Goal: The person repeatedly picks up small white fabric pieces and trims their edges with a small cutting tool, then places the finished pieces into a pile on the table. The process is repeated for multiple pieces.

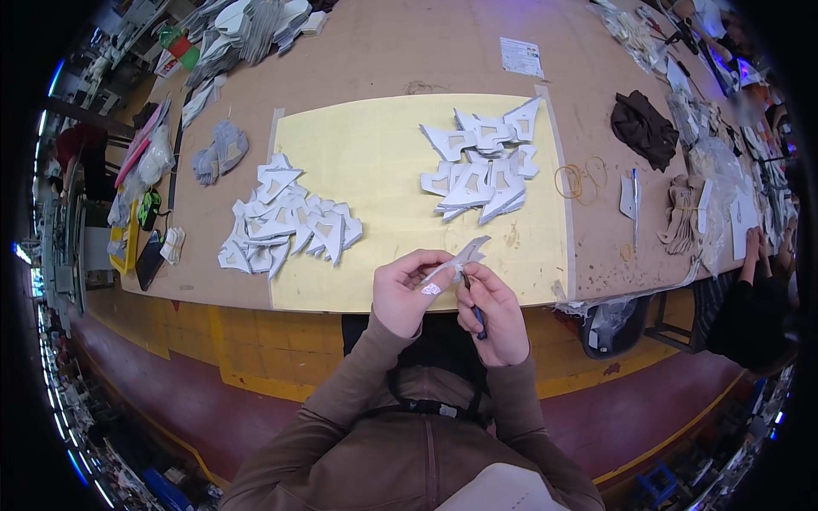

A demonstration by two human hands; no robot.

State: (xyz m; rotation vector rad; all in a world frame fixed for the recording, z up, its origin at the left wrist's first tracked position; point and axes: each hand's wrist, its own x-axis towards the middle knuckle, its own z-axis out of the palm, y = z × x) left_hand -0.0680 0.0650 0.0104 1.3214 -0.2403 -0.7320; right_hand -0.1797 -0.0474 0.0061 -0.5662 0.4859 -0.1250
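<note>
Fingers of both hands clamped on a white cut piece (457,260) (pen (477,317) in right) over the yellow mat (383,162) near edge

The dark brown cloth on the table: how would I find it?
Start at the yellow mat on the brown table and look past its right edge. Up there lies the dark brown cloth, crumpled, the only dark thing among pale cut pieces.

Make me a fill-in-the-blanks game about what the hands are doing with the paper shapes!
1. Both hands hold one white ____ piece.
2. The right hand also holds a dark ____.
3. Two piles of white pieces lie on the ____ mat.
4. The left hand is ____ the table edge.

Missing words: cut-out; pen; yellow; above
</note>
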